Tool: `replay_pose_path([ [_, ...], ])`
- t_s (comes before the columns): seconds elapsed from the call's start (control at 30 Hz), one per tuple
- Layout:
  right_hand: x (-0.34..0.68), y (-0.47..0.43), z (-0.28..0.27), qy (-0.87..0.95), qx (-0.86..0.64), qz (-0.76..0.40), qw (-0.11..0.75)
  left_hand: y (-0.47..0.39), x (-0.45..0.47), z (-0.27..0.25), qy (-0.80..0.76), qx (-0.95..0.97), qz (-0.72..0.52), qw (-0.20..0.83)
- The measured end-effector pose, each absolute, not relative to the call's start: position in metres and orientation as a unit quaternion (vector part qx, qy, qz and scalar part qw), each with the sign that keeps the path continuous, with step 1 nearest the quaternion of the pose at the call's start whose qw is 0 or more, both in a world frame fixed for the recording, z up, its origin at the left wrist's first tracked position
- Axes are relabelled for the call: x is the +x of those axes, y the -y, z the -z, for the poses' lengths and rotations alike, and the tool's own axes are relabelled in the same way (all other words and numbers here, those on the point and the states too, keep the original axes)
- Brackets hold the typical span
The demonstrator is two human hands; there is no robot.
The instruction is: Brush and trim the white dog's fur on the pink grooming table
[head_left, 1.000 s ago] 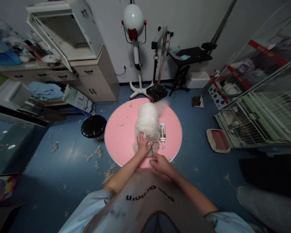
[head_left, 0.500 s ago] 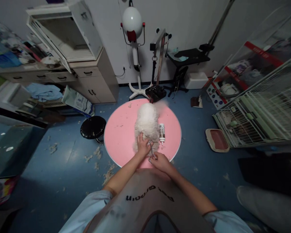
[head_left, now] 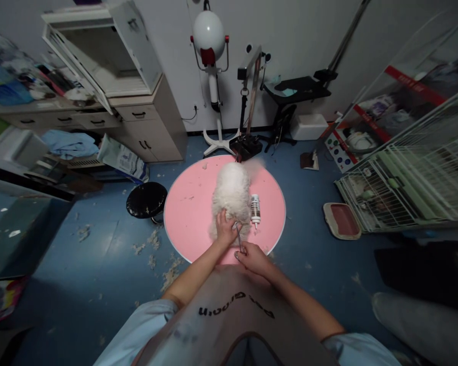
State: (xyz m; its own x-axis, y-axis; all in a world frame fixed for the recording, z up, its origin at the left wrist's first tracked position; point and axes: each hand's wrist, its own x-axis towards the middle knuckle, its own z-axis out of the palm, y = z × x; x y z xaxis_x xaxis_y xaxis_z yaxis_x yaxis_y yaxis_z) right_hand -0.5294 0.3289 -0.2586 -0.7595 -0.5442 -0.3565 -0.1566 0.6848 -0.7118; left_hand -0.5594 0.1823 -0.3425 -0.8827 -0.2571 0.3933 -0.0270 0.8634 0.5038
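Observation:
A fluffy white dog (head_left: 232, 185) is on the round pink table (head_left: 191, 208), its back seen from above. My left hand (head_left: 226, 229) lies on the fur at its near end, fingers bent into the coat as if gripping it; what is under them is hidden. My right hand (head_left: 254, 258) is closed on a thin ring-handled metal tool (head_left: 239, 239), like scissors or a clamp. The tool's tip points up toward my left thumb, at the fur. A white bottle with a nozzle (head_left: 255, 209) lies just right of the dog.
A black stool (head_left: 147, 200) stands left of the table. Behind are a white dryer on a stand (head_left: 209, 38) and a metal post (head_left: 248, 71). A wire cage (head_left: 389, 188) and a litter tray (head_left: 341, 220) are on the right. Fur clumps (head_left: 171, 272) litter the blue floor.
My right hand has moved slightly down and right with the tool, which now stands steeper. My left hand stays almost in place on the dog.

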Motion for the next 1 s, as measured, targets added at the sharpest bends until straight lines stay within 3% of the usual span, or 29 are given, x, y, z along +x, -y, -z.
replay_pose_path([
  [1.0,-0.528,-0.330,0.269,-0.852,-0.198,0.390,0.287,-0.184,-0.558,0.350,0.929,0.064,0.256,0.260],
])
